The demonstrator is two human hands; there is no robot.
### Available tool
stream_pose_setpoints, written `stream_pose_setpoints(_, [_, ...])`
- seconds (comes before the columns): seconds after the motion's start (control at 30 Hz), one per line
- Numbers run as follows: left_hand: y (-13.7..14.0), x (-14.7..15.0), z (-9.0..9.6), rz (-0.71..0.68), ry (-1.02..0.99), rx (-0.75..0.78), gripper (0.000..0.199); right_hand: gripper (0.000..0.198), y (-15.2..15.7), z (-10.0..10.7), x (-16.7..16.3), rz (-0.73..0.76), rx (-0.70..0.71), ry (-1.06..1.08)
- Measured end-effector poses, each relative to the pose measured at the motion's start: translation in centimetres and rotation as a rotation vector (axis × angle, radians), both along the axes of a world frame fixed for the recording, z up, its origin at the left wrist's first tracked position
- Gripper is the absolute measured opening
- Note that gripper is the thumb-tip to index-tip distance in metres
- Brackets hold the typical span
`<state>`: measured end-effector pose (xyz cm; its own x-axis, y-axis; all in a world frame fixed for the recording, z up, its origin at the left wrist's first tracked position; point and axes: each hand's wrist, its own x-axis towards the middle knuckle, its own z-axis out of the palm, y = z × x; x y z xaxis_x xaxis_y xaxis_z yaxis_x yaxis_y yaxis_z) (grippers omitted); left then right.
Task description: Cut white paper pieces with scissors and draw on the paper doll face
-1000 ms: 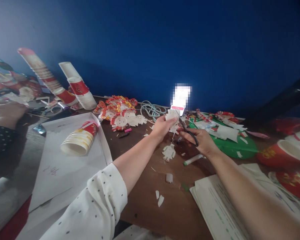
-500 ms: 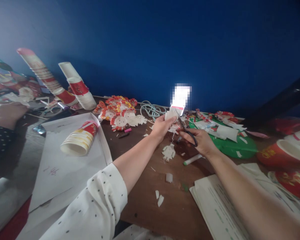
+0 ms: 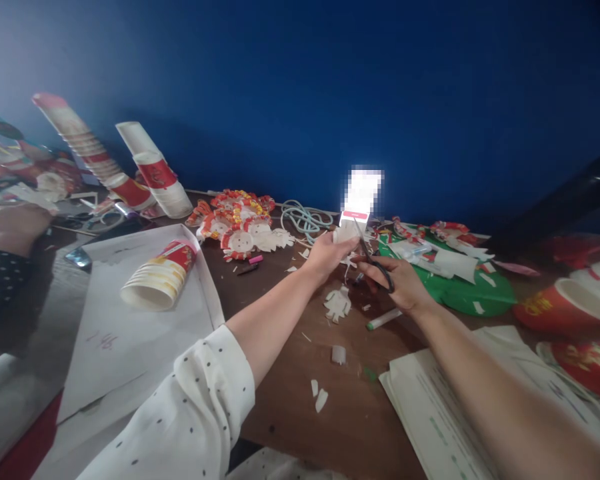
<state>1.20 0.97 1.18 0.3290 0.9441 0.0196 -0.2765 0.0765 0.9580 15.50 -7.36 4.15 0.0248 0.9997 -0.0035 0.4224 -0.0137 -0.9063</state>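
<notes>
Between the fingers and thumb of my left hand (image 3: 326, 257) is a piece of white paper (image 3: 345, 232). My right hand (image 3: 400, 281) grips the dark handles of a pair of scissors (image 3: 377, 268), whose blades point up and left at the paper's right edge. Whether the blades are parted is too small to tell. Below the hands a white paper figure cutout (image 3: 338, 303) lies on the brown table (image 3: 285, 407). A bright phone (image 3: 356, 217) leans against the wall just behind the paper.
Nested paper cups (image 3: 163, 277) lie in a white box lid (image 3: 93, 373) on the left. Red-and-white paper figures (image 3: 240, 230) are piled behind. Scraps cover a green disc (image 3: 495, 297). A green-tipped marker (image 3: 384, 319) lies nearby. At far left is another person's hand (image 3: 17, 227).
The paper in my left hand has tilted and dropped slightly, baring more of the phone's lower edge. My right hand and the scissors have hardly moved.
</notes>
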Motion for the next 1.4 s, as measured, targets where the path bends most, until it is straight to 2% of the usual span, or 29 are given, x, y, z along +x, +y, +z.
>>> stream_pose_setpoints(0.33, [0.2, -0.3, 0.3, -0.058, -0.037, 0.015, 0.032, 0.042, 0.0, 0.0, 0.5, 0.039, 0.067, -0.038])
stream_pose_setpoints(0.5, [-0.2, -0.5, 1.4, -0.053, -0.023, -0.019, 0.025, 0.038, 0.1, -0.2, 0.7, 0.052, 0.064, -0.013])
stream_pose_setpoints(0.67, [-0.5, -0.6, 2.1, -0.113, -0.066, -0.060, 0.017, 0.036, 0.2, -0.2, 1.0, 0.062, 0.045, 0.001])
stream_pose_setpoints(0.8, [-0.3, -0.6, 2.0, -0.139, -0.087, -0.057, 0.021, 0.036, 0.3, -0.4, 1.2, 0.057, 0.035, 0.021])
stream_pose_setpoints(1.0, [-0.3, -0.6, 2.0, -0.149, -0.094, -0.083, 0.017, 0.036, 0.3, -0.4, 1.3, 0.055, 0.029, 0.000])
stream_pose_setpoints(1.4, [0.1, -0.7, 1.5, -0.116, -0.073, -0.065, 0.019, 0.037, 0.3, -0.2, 1.4, 0.044, 0.006, 0.017])
